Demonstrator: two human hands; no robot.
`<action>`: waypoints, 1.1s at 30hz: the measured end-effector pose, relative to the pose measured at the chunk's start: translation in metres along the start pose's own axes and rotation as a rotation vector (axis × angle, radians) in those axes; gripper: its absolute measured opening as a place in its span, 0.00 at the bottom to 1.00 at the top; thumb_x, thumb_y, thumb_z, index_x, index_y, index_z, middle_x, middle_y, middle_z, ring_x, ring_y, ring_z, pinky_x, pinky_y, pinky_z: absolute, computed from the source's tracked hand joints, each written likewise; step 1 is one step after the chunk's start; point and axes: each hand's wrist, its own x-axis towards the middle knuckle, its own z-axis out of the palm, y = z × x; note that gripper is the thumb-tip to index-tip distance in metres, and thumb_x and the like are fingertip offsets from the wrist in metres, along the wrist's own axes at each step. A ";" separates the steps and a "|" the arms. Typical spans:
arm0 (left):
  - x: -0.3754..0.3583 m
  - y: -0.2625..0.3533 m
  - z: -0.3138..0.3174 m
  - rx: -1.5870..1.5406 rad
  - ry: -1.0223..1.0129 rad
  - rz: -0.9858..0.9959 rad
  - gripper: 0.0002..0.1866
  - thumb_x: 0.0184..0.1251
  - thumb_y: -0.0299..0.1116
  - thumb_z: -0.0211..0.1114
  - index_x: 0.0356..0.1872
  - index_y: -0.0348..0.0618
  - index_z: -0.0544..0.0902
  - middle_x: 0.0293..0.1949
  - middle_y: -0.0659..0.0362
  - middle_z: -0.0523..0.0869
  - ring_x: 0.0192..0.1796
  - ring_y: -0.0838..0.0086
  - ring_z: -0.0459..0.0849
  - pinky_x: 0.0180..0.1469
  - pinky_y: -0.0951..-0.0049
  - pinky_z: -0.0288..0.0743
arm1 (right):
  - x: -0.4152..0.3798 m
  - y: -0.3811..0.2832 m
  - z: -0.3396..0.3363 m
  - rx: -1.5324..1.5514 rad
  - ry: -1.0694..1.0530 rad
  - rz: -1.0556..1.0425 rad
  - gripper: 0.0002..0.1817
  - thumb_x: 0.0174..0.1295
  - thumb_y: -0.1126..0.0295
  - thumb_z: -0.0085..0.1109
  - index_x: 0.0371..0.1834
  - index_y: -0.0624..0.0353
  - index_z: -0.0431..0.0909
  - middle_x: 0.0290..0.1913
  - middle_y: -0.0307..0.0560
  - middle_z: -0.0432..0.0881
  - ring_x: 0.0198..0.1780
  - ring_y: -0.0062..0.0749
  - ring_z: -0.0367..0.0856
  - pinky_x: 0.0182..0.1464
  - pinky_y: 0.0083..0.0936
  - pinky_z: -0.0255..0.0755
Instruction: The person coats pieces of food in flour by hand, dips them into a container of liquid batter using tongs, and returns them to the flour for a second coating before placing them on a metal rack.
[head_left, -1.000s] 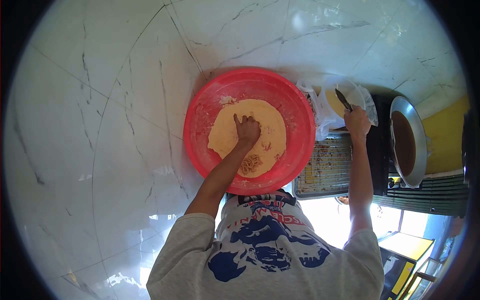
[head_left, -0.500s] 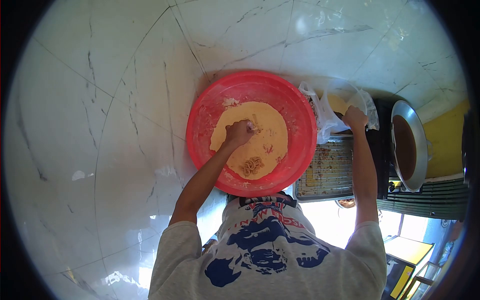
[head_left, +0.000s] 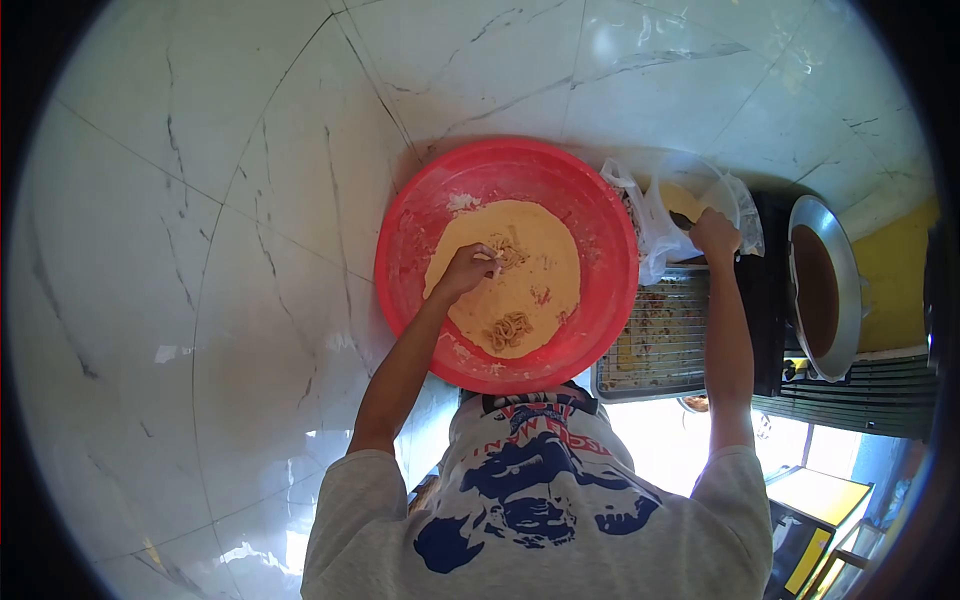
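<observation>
So the left hand (head_left: 468, 270) is held over the yellow powder (head_left: 541, 225) in the red basin (head_left: 604, 300), fingers bunched together; can't be told if anything's pinched. A clump of strips (head_left: 508, 331) is sat in the powder, nearer the shirt (head_left: 540, 500). A dark utensil (head_left: 682, 221) is gripped in the right hand's (head_left: 716, 234) curled fingers, over a clear tub (head_left: 712, 172).

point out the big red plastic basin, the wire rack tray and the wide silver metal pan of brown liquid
big red plastic basin (head_left: 610, 240): head view, right inner wall
wire rack tray (head_left: 662, 345): head view, middle of the rack
wide silver metal pan (head_left: 848, 262): head view, right rim
</observation>
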 end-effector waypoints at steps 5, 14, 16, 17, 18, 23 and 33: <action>-0.001 0.000 0.000 0.029 -0.047 -0.024 0.08 0.67 0.28 0.63 0.42 0.35 0.77 0.36 0.51 0.87 0.40 0.71 0.87 0.47 0.73 0.79 | -0.005 -0.001 -0.004 0.008 0.016 -0.008 0.16 0.60 0.65 0.52 0.49 0.55 0.80 0.51 0.52 0.84 0.53 0.49 0.83 0.54 0.44 0.76; 0.003 -0.008 0.001 0.054 0.016 0.027 0.08 0.62 0.25 0.66 0.38 0.32 0.78 0.31 0.51 0.87 0.35 0.73 0.87 0.40 0.74 0.80 | -0.015 0.005 0.008 0.164 0.190 0.061 0.16 0.61 0.57 0.56 0.46 0.52 0.82 0.45 0.56 0.85 0.47 0.56 0.84 0.50 0.48 0.77; 0.003 -0.008 0.001 0.061 0.010 0.015 0.09 0.62 0.25 0.66 0.40 0.32 0.79 0.31 0.51 0.87 0.34 0.73 0.86 0.40 0.74 0.80 | -0.018 0.006 0.011 0.193 0.232 0.068 0.16 0.61 0.56 0.56 0.45 0.52 0.83 0.43 0.56 0.85 0.46 0.57 0.84 0.48 0.48 0.78; 0.003 -0.009 0.001 0.064 0.005 0.010 0.09 0.61 0.24 0.66 0.40 0.31 0.79 0.31 0.52 0.87 0.34 0.73 0.86 0.40 0.74 0.80 | -0.019 0.007 0.012 0.202 0.258 0.070 0.16 0.60 0.56 0.56 0.44 0.51 0.83 0.43 0.56 0.86 0.45 0.57 0.85 0.48 0.48 0.78; 0.004 -0.009 0.002 0.065 -0.003 0.018 0.09 0.61 0.24 0.66 0.41 0.31 0.80 0.31 0.52 0.87 0.34 0.74 0.86 0.40 0.75 0.80 | -0.021 0.006 0.011 0.212 0.285 0.070 0.16 0.60 0.56 0.56 0.44 0.51 0.84 0.42 0.56 0.86 0.45 0.57 0.85 0.47 0.48 0.78; 0.001 -0.009 0.004 0.014 -0.007 0.036 0.08 0.61 0.23 0.65 0.40 0.30 0.81 0.31 0.53 0.87 0.34 0.74 0.86 0.39 0.76 0.80 | -0.020 0.005 0.004 0.079 0.218 0.035 0.13 0.58 0.63 0.54 0.42 0.52 0.84 0.42 0.54 0.87 0.44 0.49 0.87 0.55 0.46 0.72; 0.001 -0.004 0.003 0.102 0.062 0.125 0.09 0.61 0.24 0.66 0.40 0.31 0.86 0.31 0.56 0.87 0.31 0.78 0.83 0.37 0.77 0.77 | 0.009 -0.002 0.004 -0.038 -0.064 -0.054 0.17 0.57 0.62 0.58 0.50 0.52 0.81 0.53 0.47 0.84 0.56 0.44 0.83 0.63 0.46 0.65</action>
